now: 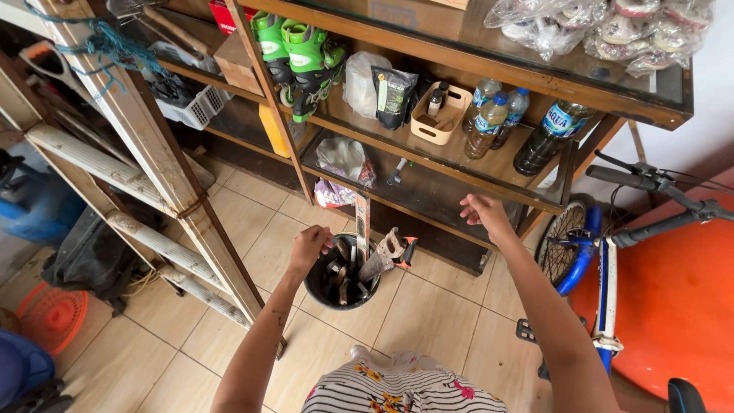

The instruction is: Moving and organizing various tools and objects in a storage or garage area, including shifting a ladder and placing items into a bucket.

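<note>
Two hands work above a black bucket [336,294] of tools on the floor: the left hand [308,248] seemingly grips the rim, steadying it, while the right hand [486,216] hovers spread and empty near the shelf [428,153].

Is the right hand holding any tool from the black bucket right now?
No: the right hand is open and empty in front of the shelf, apart from the black bucket, while the left hand reaches over it.
</note>
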